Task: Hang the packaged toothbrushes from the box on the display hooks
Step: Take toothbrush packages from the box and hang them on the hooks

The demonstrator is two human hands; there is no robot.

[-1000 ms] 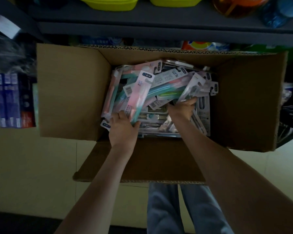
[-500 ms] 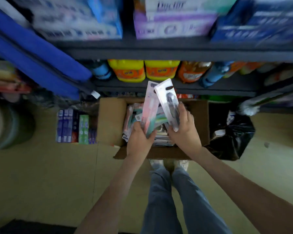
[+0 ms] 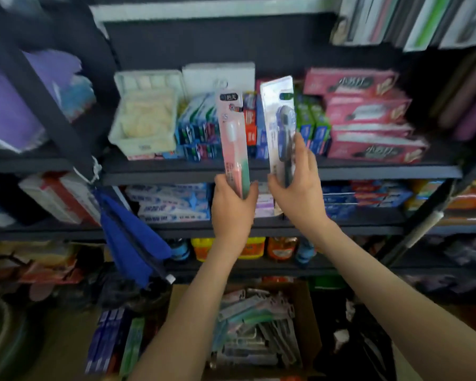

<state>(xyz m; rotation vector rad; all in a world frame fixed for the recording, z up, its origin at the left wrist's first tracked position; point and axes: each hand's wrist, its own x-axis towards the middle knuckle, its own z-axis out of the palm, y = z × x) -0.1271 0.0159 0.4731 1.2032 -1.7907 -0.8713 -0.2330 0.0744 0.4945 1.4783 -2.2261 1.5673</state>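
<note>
My left hand [image 3: 234, 207] grips the lower end of a pink packaged toothbrush [image 3: 232, 138], held upright in front of the shelves. My right hand [image 3: 297, 185] holds a grey packaged toothbrush [image 3: 279, 125] upright beside it, fingers curled round its lower part. Far below, the open cardboard box [image 3: 305, 320] on the floor holds several more toothbrush packs [image 3: 253, 328]. No display hooks show in this blurred view.
Dark shelves [image 3: 259, 169] face me, stocked with pink boxes [image 3: 368, 116], toothpaste cartons [image 3: 201, 130] and a white tray pack [image 3: 146, 116]. A blue cloth mop [image 3: 129, 243] hangs at left. Bottles [image 3: 253, 247] stand on a lower shelf. Toothpaste boxes [image 3: 113, 342] lie left of the box.
Both hands rose out of the box, each carrying a toothbrush pack, up to shelf height. My view tilted up from the box to the shelves.
</note>
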